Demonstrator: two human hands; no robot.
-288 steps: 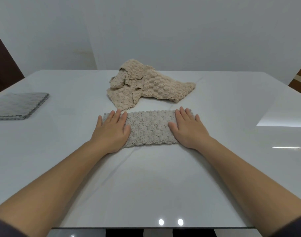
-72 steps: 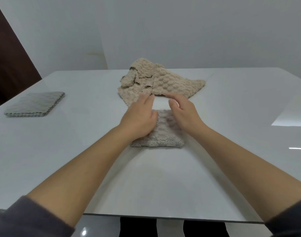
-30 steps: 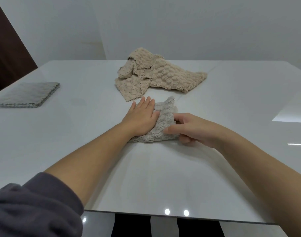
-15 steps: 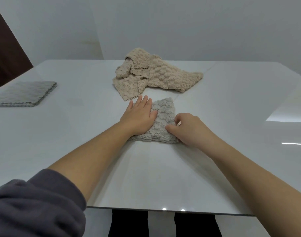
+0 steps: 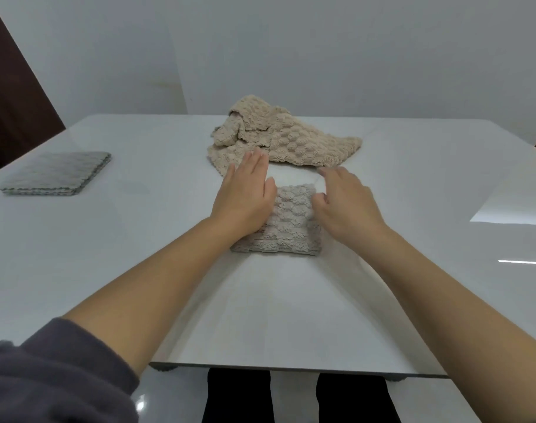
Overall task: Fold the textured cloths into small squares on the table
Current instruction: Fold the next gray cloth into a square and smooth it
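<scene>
We see a glossy, smooth white bench (image 5: 291, 315). The grey folded cloth (image 5: 288, 227), beige crumpled cloth (image 5: 294, 141) and far-left grey cloth stack (image 5: 56, 172) look nubby, soft, matt.

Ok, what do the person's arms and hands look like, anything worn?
The left grip and right grip are bare hands: no gloves, rings or watch show. The left arm has a dark grey sleeve pushed up towards the elbow, forearm bare. The right forearm is bare to the frame's edge; no sleeve shows there.
</scene>
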